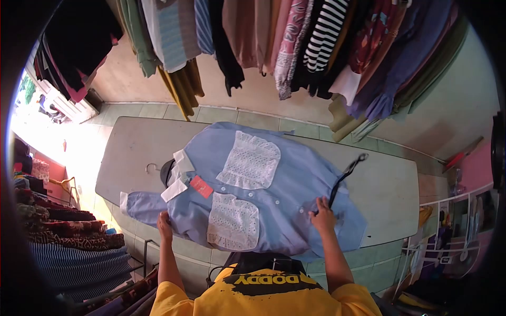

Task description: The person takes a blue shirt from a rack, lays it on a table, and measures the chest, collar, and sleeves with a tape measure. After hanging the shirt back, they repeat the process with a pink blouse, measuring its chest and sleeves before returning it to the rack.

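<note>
A light-blue button-up shirt lies front side up, with two white eyelet lace panels with ruffled edges, a white collar and a red tag. A dark hanger with a metal hook sticks out at its neck. My left hand is closed on the shirt's near edge, beside the white-cuffed sleeve. Over the shirt's lower front, my right hand is around the lower end of a slender black strap-like item, which has a loop at its far end.
The shirt rests on a long pale table. Many garments hang along the wall beyond it. Folded patterned and striped cloth is stacked at the left. A white wire rack stands to the right.
</note>
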Available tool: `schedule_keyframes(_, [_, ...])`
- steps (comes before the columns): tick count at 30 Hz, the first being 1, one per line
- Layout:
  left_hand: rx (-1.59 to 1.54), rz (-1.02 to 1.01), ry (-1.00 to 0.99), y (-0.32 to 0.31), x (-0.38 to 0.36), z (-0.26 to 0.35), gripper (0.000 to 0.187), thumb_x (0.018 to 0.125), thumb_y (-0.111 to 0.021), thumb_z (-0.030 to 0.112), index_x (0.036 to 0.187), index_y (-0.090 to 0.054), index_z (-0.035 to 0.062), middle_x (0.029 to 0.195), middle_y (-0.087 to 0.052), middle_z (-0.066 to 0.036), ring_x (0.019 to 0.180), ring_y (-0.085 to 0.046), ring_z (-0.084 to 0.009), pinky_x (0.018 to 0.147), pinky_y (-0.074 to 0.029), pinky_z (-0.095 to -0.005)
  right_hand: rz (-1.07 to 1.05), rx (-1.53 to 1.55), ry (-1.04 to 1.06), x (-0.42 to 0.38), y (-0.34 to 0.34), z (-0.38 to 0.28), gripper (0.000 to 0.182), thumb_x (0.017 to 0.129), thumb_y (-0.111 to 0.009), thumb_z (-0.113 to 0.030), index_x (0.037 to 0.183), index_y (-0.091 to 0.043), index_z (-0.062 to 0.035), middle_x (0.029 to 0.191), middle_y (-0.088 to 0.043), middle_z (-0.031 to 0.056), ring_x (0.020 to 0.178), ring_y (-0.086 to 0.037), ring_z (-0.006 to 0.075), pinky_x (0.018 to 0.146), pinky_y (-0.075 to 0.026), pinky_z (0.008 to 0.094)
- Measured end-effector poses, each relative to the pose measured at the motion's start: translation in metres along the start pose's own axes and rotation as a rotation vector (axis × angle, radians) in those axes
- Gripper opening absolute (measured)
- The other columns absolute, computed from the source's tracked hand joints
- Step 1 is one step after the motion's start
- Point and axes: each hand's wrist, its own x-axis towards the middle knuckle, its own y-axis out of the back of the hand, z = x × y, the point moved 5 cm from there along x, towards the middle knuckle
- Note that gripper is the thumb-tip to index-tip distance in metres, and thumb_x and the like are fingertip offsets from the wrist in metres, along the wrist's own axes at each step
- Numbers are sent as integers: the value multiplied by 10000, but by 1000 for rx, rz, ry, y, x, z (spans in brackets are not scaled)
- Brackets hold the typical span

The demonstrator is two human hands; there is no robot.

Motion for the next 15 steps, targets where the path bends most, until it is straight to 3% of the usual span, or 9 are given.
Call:
schedule_keyframes(1, [3,8,5,6,1,10,383,876,-379,342,859,-587,21,738,-506,-21,708,-450,-143,676,-365,-289,10,31,-36,0,3,8,530,721,-589,-337,1214,-452,-199,1310,-385,26,999,-520,311,798,-460,396])
schedule_keyframes(3, [690,-101,-691,4,-10,51,410,781,-480,361,1023,-576,43,976,-543,-108,946,-479,-250,859,-349,-354,19,66,-69,4,5,21,538,725,-579,-343,1231,-436,-228,1326,-367,-7,1010,-516,309,804,-457,393])
schedule_keyframes(4, [768,-235,-590,7,-14,49,562,641,-612,390,1103,-546,76,1181,-454,-151,1114,-386,-314,962,-282,-393,28,52,-89,13,7,27,542,727,-577,-343,1238,-426,-243,1329,-362,-20,1014,-516,309,808,-455,393])
schedule_keyframes(7, [939,-262,-685,0,-50,75,662,552,-702,343,1139,-525,92,1226,-423,-131,1147,-355,-310,969,-273,-406,52,20,-120,37,10,34,548,730,-573,-341,1248,-414,-257,1335,-353,-34,1013,-518,307,812,-454,391])
schedule_keyframes(8, [963,-171,-776,-5,-63,84,526,561,-712,242,1042,-564,94,1097,-509,-102,1041,-446,-298,898,-337,-406,57,0,-130,43,10,36,549,732,-572,-339,1251,-411,-256,1337,-349,-34,1009,-520,306,812,-454,390])
schedule_keyframes(9, [964,-171,-775,3,-61,66,526,561,-712,242,1042,-564,94,1097,-509,-102,1041,-446,-298,898,-337,-406,56,0,-130,46,11,37,549,732,-572,-339,1251,-411,-256,1337,-349,-34,1009,-520,306,812,-454,390])
schedule_keyframes(10, [1013,-205,-803,10,-58,38,400,610,-677,203,977,-564,93,1003,-532,-86,951,-480,-292,835,-364,-403,54,2,-124,49,11,38,551,733,-571,-339,1253,-409,-253,1338,-347,-34,1007,-521,304,813,-455,386])
schedule_keyframes(12, [1009,-236,-928,11,-74,41,72,722,-565,87,789,-538,87,767,-544,-61,730,-517,-283,674,-397,-390,45,-2,-105,53,12,39,554,732,-572,-340,1253,-410,-244,1340,-345,-33,1006,-522,304,815,-454,378])
schedule_keyframes(15, [946,-281,-545,40,-105,-16,62,756,-527,103,710,-554,72,732,-561,-97,718,-527,-316,644,-417,-410,62,6,-79,53,15,39,545,733,-576,-323,1247,-418,-234,1324,-370,-12,1005,-521,308,818,-453,372])
